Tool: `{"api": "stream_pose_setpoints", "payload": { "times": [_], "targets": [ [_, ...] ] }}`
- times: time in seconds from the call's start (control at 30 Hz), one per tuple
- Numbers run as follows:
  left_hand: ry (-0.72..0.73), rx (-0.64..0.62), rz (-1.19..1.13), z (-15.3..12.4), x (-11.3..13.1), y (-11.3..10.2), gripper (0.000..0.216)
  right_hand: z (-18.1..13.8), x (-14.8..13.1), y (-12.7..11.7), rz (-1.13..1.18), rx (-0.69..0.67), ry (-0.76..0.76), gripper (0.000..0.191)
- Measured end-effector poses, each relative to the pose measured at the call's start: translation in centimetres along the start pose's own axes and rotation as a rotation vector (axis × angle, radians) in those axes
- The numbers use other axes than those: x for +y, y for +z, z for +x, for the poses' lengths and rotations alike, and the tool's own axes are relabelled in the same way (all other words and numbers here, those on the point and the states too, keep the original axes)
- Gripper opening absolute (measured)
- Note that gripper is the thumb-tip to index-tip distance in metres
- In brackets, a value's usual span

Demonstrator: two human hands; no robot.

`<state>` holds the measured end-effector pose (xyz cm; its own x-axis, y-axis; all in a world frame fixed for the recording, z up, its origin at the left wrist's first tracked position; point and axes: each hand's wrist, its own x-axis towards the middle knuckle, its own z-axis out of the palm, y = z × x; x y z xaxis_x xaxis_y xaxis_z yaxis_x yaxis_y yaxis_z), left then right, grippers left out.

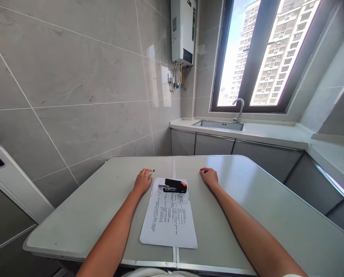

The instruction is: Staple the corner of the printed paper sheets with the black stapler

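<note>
A printed white paper sheet [169, 217] lies in the middle of a grey folding table [246, 200]. A black stapler [174, 185] with an orange-red end rests on the sheet's far edge. My left hand [143, 181] lies on the table just left of the paper's far corner, fingers curled down, holding nothing I can see. My right hand [209, 177] rests on the table to the right of the stapler, fingers loosely curled, apart from the paper. A tiny dark speck [153, 170] sits beyond my left hand.
A tiled wall stands close behind the table. A counter with a steel sink [219, 125] and tap [240, 107] runs under the window at the back right. A white water heater [183, 30] hangs on the wall. A white door edge [4, 181] is at left.
</note>
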<state>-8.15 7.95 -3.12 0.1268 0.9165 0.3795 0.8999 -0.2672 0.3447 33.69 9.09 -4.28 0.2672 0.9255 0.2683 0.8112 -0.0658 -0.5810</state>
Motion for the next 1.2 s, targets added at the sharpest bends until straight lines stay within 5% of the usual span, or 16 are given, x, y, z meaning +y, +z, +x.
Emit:
{"api": "stream_pose_setpoints", "payload": {
  "times": [0.17,0.47,0.97,1.2],
  "targets": [
    [0.078,-0.176,0.102,0.3,-1.1,1.5,0.054,0.0,-0.6,1.1,-0.102,-0.039,0.016,0.033],
    [-0.009,-0.252,0.204,2.4,0.5,1.2,0.062,-0.2,-0.9,1.7,-0.184,-0.064,-0.034,0.040],
    [-0.136,0.002,0.031,-1.6,2.1,-0.8,0.030,-0.8,-1.3,1.8,-0.205,-0.031,-0.125,0.032],
    [-0.132,0.164,-0.658,-5.3,5.1,-2.8,0.037,-3.6,-3.7,1.5,-0.120,0.000,-0.405,0.030]
  ]
}}
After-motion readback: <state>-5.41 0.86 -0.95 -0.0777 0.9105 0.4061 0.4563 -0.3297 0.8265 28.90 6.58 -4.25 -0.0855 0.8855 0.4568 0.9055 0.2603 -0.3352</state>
